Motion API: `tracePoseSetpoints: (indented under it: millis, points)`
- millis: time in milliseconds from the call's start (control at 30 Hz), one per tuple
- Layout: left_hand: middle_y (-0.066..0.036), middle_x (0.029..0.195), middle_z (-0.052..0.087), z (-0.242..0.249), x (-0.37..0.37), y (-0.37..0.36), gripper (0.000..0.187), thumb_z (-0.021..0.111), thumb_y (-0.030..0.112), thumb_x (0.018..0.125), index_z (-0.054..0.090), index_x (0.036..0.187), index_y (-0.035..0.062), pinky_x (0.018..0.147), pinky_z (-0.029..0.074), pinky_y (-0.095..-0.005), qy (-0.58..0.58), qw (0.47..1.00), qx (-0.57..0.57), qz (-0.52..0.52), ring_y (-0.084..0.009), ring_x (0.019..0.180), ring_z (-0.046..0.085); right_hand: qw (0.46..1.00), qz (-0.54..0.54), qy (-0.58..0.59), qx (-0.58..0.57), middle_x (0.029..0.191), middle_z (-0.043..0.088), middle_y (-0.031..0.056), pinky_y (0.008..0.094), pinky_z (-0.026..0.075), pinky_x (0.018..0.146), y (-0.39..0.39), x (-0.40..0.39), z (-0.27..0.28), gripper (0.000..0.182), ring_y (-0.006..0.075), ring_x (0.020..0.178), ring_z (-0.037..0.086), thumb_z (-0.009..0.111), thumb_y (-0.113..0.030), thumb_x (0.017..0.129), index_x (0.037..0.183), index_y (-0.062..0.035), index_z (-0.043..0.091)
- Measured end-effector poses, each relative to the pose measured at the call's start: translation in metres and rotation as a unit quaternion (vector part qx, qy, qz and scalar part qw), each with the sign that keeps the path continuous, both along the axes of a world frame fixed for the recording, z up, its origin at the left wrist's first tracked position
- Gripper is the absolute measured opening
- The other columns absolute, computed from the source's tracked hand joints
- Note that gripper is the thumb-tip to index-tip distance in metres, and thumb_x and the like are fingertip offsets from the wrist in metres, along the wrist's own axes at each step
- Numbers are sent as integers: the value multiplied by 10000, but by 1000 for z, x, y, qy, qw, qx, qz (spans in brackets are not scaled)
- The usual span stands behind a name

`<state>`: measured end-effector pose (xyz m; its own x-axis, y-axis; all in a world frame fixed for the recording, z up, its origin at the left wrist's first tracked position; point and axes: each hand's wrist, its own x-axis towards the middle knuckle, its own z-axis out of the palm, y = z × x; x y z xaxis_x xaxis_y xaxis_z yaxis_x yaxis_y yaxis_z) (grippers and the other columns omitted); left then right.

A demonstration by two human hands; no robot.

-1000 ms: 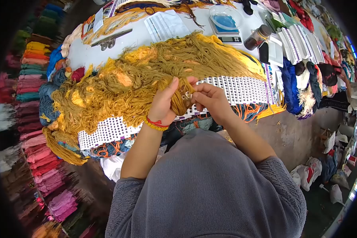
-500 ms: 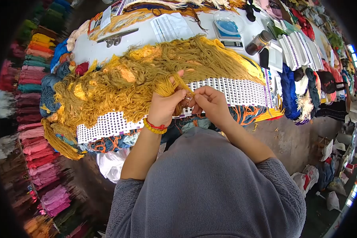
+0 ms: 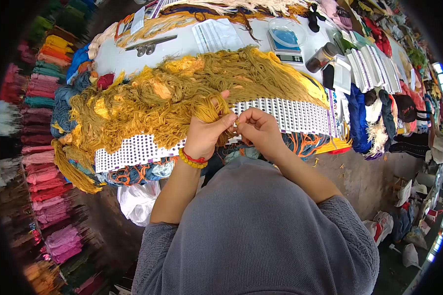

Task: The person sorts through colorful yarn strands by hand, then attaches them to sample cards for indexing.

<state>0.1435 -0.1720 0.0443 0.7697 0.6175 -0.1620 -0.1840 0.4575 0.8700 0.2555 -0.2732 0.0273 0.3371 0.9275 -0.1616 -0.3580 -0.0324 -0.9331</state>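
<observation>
My left hand [image 3: 207, 130] is closed around a bundle of golden-olive yarn [image 3: 209, 109], with its thumb toward my right hand. Close against it, my right hand [image 3: 260, 129] pinches at the bundle's edge, thumb and finger together on what looks like a yarn end. The exact strand between those fingertips is too small to make out. Behind both hands spreads a large heap of olive and yellow yarn [image 3: 147, 105]. White cards with rows of dark holes [image 3: 285, 114] lie under the heap and beside my right hand.
At the back of the table stand a scale [image 3: 286, 55] with a clear dish [image 3: 285, 33], a dark jar [image 3: 322, 57] and a printed sheet [image 3: 216, 35]. A metal clip [image 3: 150, 46] lies to the left. Colored yarn skeins [image 3: 42, 162] line the left side; a plastic bag [image 3: 139, 201] hangs below.
My right hand has drawn slightly closer to my left, its fingers now more tightly pinched at the yarn. My left hand keeps its hold on the bundle. The view has shifted a little.
</observation>
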Motion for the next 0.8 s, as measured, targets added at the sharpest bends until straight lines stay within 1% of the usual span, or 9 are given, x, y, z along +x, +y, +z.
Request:
tracePoseSetpoints:
  millis: [33,100,233,300,433,500,633,700,800]
  points:
    - [-20,786,565,0,-1,0,521,605,23,778,364,1236,-34,592,424,-194,-6,1000,-3,-1,-69,648,511,1000,0,-1,0,679,555,27,180,363,437,0,0,2,25,49,491,462,514,-42,802,815,-22,509]
    - [-20,785,565,0,-2,1,524,603,25,781,359,1242,-30,588,424,-190,-7,1000,-1,7,-68,645,512,999,-18,34,-12,652,549,32,179,353,422,1,-2,6,33,54,466,451,485,-58,815,822,-30,500]
    - [-18,779,567,8,-6,4,523,600,24,782,361,1246,-24,576,420,-180,-10,1000,-21,15,-60,630,511,999,-29,26,-12,622,543,35,177,342,408,6,-9,7,47,58,443,443,461,-85,833,846,-45,483]
    - [-15,778,565,10,-10,9,519,596,21,784,364,1246,-19,563,416,-179,-9,1000,-16,13,-57,621,503,998,-46,34,-34,598,536,34,178,338,402,9,-12,10,49,61,434,442,453,-95,841,869,-58,469]
    - [-6,769,555,8,-16,17,512,588,13,787,369,1249,-6,530,400,-180,-8,1000,-5,15,-49,598,478,997,-53,27,-55,587,533,35,178,330,395,15,-20,17,53,62,428,439,454,-108,849,876,-63,460]
    - [-4,768,553,8,-19,21,516,587,13,787,366,1253,-4,528,394,-178,-12,1000,-11,13,-49,596,472,997,-47,9,-54,597,533,32,172,340,409,18,-24,19,69,59,442,443,463,-106,849,892,-54,469]
    - [0,773,551,14,-25,30,538,587,11,787,347,1268,4,535,386,-174,0,1000,-15,0,-48,600,470,998,-47,19,-49,608,530,25,169,356,433,23,-29,19,79,54,466,448,483,-93,842,895,-34,486]
    - [2,776,549,16,-27,32,550,587,12,787,335,1275,6,531,384,-173,1,1000,-12,-9,-47,601,469,997,-37,-6,-74,620,525,18,171,373,454,25,-32,22,74,50,488,454,502,-71,831,881,-16,502]
    - [5,783,546,13,-29,37,568,585,11,787,315,1287,8,526,383,-171,-5,1000,-6,-22,-43,603,467,997,-47,3,-64,626,522,13,173,376,455,26,-35,22,60,49,493,456,509,-68,829,854,-14,507]
